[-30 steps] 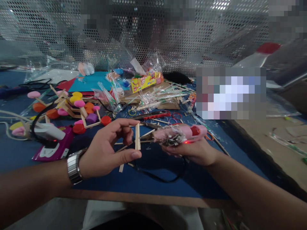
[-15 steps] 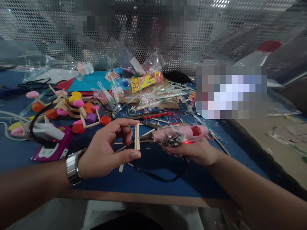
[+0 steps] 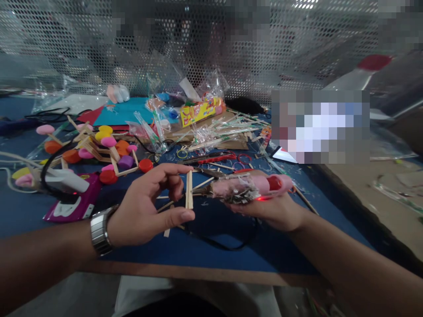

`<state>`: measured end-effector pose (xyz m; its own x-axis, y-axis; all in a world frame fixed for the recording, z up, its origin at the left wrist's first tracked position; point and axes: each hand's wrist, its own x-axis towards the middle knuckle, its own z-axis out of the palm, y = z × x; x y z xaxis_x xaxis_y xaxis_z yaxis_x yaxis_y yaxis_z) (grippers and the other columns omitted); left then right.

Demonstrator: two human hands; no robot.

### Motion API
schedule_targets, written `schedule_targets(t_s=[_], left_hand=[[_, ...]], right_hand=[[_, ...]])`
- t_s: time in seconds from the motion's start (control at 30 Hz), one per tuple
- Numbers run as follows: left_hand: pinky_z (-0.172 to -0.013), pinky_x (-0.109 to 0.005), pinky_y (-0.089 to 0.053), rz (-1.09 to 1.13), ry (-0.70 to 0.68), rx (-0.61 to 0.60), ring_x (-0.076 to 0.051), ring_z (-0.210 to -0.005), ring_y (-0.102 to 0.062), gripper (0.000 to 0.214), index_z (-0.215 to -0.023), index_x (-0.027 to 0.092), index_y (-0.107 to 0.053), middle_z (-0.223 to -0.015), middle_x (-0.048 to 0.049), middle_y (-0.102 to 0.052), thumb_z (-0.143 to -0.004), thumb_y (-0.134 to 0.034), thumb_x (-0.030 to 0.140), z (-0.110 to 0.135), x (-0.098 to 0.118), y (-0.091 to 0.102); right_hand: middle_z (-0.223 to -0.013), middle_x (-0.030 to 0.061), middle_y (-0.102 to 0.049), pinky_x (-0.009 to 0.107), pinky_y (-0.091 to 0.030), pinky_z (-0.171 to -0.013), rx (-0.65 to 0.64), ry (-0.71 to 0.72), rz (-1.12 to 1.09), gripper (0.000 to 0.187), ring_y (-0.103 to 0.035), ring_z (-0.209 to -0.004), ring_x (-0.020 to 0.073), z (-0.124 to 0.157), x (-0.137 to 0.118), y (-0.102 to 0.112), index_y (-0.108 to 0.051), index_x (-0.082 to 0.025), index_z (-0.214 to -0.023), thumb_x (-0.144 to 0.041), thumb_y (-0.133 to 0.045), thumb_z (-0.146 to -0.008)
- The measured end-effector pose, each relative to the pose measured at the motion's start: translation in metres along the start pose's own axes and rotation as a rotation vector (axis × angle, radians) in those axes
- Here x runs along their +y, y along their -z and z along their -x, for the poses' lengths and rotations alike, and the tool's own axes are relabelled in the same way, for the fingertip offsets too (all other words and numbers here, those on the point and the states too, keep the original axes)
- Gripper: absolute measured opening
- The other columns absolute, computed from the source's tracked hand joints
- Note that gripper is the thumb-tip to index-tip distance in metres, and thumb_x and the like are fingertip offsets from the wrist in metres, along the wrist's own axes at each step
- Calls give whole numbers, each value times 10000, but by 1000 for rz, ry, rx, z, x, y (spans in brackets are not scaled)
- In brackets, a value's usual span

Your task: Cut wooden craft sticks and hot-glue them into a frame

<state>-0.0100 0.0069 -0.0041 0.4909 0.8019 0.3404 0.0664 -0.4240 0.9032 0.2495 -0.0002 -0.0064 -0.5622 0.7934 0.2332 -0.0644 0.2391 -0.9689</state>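
Between the thumb and forefinger of my left hand (image 3: 150, 202), wooden craft sticks (image 3: 189, 189) stand upright, held by their two ends. My right hand (image 3: 274, 211) is wrapped round a pink hot glue gun (image 3: 244, 187), whose body is crusted with grey residue and whose red light glows. Its nozzle points left, close to the sticks; whether it touches them I cannot tell. The glue gun's black cord (image 3: 228, 248) loops below on the blue table (image 3: 280, 255). Most of my right hand's fingers are hidden under the gun.
Left lies a stick structure with coloured discs (image 3: 125, 162), behind a purple box (image 3: 74, 204) with a plugged-in white adapter. Red-handled pliers (image 3: 214, 157), rubber bands (image 3: 244, 158), a yellow packet (image 3: 201, 112) and glue sticks clutter the back. A perforated metal screen (image 3: 198, 48) rises behind.
The glue gun in my right hand has shifted slightly right and down, its nozzle moving a little away from the sticks. My left hand stays almost still.
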Motion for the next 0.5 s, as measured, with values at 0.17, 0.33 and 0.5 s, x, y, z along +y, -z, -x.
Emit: schedule_targets(t_s=[0.17,0.33,0.5], left_hand=[[-679,-243,-519,-11,2,-5,-144,-750,-586,552,-1262,184,-611,-814,-10,-589,-779,-832,334,1,-1,0],[-687,-251,-522,-3,4,-8,-149,-760,-586,556,-1268,187,-606,-818,-12,-591,-782,-830,339,1,-2,0],[-689,-253,-528,-5,13,-5,-151,-758,-591,557,-1266,190,-612,-827,-18,-607,-777,-833,339,1,-2,0]], right_hand=[[-1150,7,-777,369,-571,-1013,10,-24,59,299,-723,-1093,238,1,0,0,-788,-322,-1121,-207,-726,-852],[-1160,16,-775,369,-563,-1023,0,-43,81,288,-718,-1114,246,0,0,1,-793,-303,-1123,-228,-715,-857],[-1189,-11,-766,350,-545,-1047,-16,-14,54,325,-709,-1131,217,0,0,1,-781,-327,-1143,-184,-697,-864]])
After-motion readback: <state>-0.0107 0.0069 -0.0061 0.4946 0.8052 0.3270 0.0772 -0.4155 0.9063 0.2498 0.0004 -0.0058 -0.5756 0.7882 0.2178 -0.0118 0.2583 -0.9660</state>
